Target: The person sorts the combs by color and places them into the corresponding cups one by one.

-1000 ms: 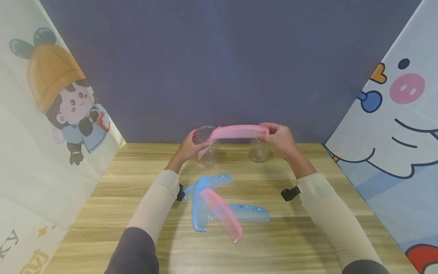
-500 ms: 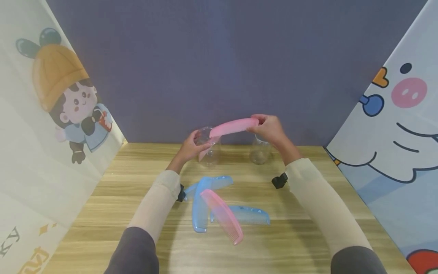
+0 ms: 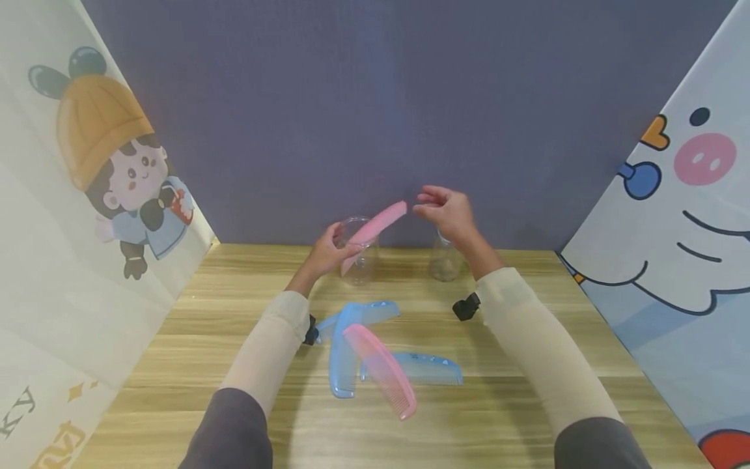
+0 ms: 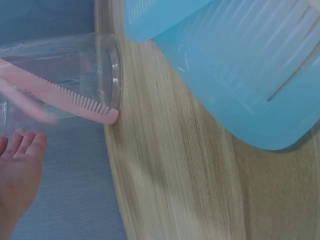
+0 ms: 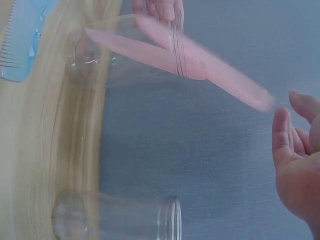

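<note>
My left hand [image 3: 325, 254] grips a clear jar [image 3: 366, 270] near its mouth, thumb in front and fingers behind. A pink comb [image 5: 135, 52] leans inside that jar, its toothed end [image 4: 95, 111] down near the base in the left wrist view. Another pink comb [image 3: 377, 223] slants up and to the right out of the mouth; it is blurred in the right wrist view. Just beyond this comb's upper end, my right hand [image 3: 450, 212] hangs in the air with fingers and thumb apart, holding nothing.
A second clear jar [image 3: 445, 264] stands at the back, under my right hand. In front on the wooden table [image 3: 234, 312], a pink comb [image 3: 383, 371] overlaps several blue combs [image 3: 342, 352]. A dark back wall [image 3: 281, 130] rises right behind the jars.
My right hand has brought the pink comb leftward, tipped its end into the left jar and let go. The comb has sunk and steepened. My left hand has stayed at the jar.
</note>
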Demonstrator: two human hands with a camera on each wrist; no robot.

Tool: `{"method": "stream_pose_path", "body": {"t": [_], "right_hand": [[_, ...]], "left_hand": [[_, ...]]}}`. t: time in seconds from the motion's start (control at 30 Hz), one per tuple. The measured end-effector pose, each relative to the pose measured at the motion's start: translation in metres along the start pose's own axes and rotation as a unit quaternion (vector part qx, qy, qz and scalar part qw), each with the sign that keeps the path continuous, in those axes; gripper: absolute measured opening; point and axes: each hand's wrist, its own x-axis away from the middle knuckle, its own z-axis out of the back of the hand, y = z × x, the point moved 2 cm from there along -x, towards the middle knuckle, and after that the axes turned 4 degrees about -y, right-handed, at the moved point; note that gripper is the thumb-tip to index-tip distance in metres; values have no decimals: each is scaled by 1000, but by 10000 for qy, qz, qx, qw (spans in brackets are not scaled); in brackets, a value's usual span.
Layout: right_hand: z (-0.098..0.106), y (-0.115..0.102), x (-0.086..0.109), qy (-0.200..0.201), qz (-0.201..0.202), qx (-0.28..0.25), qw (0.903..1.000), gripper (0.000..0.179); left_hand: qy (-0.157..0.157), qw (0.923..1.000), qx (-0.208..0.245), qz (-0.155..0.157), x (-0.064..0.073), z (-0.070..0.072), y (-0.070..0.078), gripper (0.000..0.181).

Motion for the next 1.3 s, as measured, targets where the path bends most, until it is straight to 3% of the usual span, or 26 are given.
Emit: {"method": "stream_pose_path", "body": {"t": [0.3,0.57,0.73,1.03,1.3], "right_hand": [[2,11,13,-206,-24,151,9997,49],[2,29,33,-735,-179,880,9932,45],[-4,41,50,-1090,-283,1046,9881,41],[-16,55,77,-1488,64,1302,9802,37],[-27,70,105,-1691,128,1466,9745,37]], "left_hand": [[-6,9999,156,-42,-2,0,0,100],[-24,9999,142,-6,-2,1,-1,101],[-24,9999,171,0,-1,0,-1,101],[-18,9998,199,-3,-2,1,2,100],[16,9999,106,5,-3,0,-1,99]]}}
